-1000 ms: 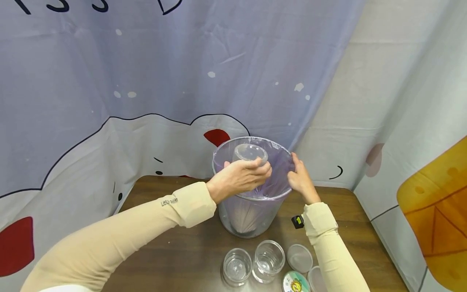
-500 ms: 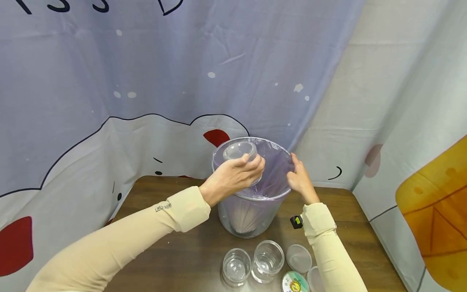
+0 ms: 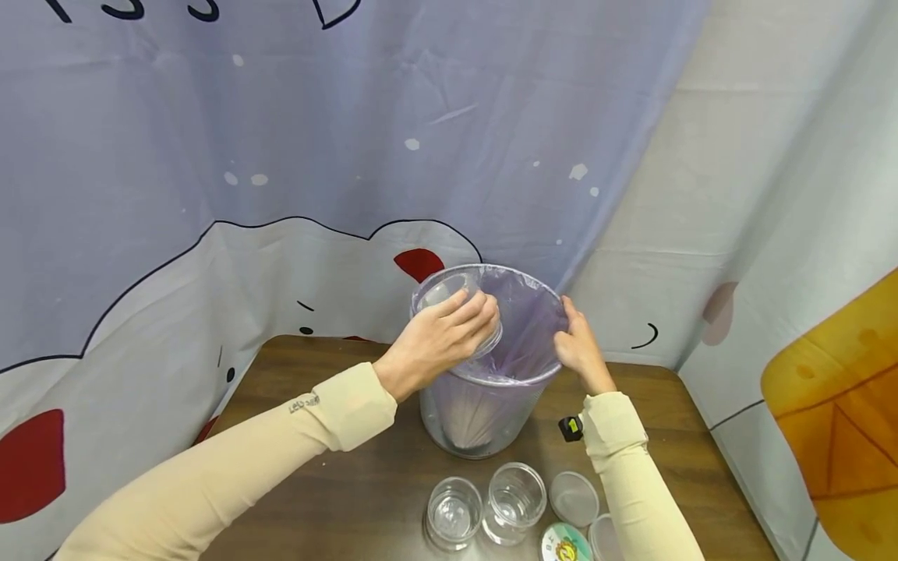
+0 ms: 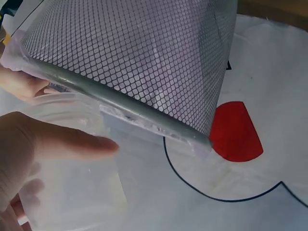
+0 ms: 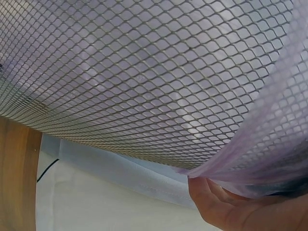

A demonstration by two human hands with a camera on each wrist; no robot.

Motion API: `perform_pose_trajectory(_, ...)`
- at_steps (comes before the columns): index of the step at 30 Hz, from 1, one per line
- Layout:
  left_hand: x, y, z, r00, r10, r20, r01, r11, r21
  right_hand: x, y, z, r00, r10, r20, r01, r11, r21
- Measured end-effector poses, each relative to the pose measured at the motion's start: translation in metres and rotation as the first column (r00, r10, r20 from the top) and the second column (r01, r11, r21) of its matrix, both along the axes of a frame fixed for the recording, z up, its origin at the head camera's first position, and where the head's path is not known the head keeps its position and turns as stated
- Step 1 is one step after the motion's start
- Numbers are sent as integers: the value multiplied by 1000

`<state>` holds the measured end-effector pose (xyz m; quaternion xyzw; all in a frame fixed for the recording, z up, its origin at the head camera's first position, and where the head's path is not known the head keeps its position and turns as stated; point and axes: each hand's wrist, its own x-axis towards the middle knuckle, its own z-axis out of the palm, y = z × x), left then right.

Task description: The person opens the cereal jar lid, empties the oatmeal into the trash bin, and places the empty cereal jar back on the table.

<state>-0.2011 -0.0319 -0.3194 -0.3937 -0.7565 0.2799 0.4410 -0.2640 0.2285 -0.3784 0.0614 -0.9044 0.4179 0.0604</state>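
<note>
A clear plastic jar (image 3: 443, 287) is gripped in my left hand (image 3: 442, 335), tipped over the mouth of a mesh trash can (image 3: 436, 417). Its rimmed end points down and to the right, into the can. In the left wrist view the thumb lies along the side of the jar (image 4: 79, 178), with fingertips showing through it from behind. A thin purple bag (image 3: 529, 327) lines the can and folds over its rim. My right hand (image 3: 581, 351) holds that rim on the right side; in the right wrist view its fingers curl at the bag's edge.
Two clear jars (image 3: 454, 514) stand side by side on the wooden table (image 3: 337, 499), in front of the can. To their right lie two translucent lids (image 3: 574, 499) and a round green-and-white printed label or lid (image 3: 565, 543). A patterned curtain (image 3: 337, 156) hangs close behind.
My left hand has shifted left with the jar, which has turned from nearly upside down to a slant. The right hand stays on the rim.
</note>
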Motion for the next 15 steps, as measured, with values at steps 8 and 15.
perform_pose_trajectory(8,-1,-5,-5,994,-53,96,35,983,179,-1,0,-1,1000,2,-5,-2,1000,-5)
perform_pose_trajectory(15,-4,-4,-10,988,-84,130,39,948,315,-1,1,0,1000,-3,0,3,1000,2)
